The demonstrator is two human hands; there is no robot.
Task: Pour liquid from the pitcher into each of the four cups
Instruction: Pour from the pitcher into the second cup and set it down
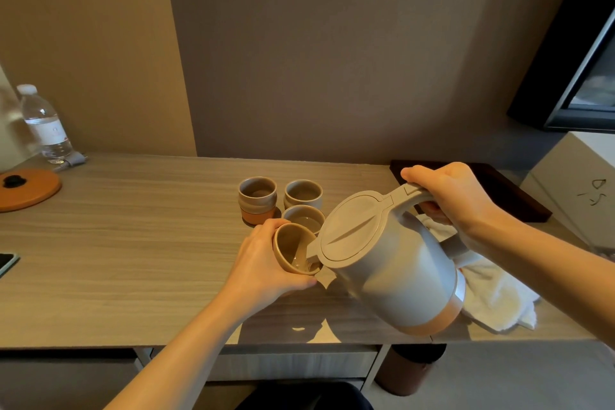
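Note:
My right hand (456,200) grips the handle of a grey pitcher (396,273) with an orange base band, tilted to the left with its lid on. Its spout hangs over a tan cup (293,251) that my left hand (263,266) holds tilted just above the table. A thin stream runs into that cup and liquid pools at its bottom. Three more cups stand behind it: a grey one on an orange base (257,198) at the back left, a grey one (303,194) at the back right, and one (304,216) just behind the held cup, with liquid in it.
A white cloth (499,296) lies under and right of the pitcher. A dark tray (519,196) and a white box (579,183) sit at the right. At the far left are a water bottle (45,123), an orange round lid (28,188) and a phone (6,263). The wooden desk's (133,243) front edge is close.

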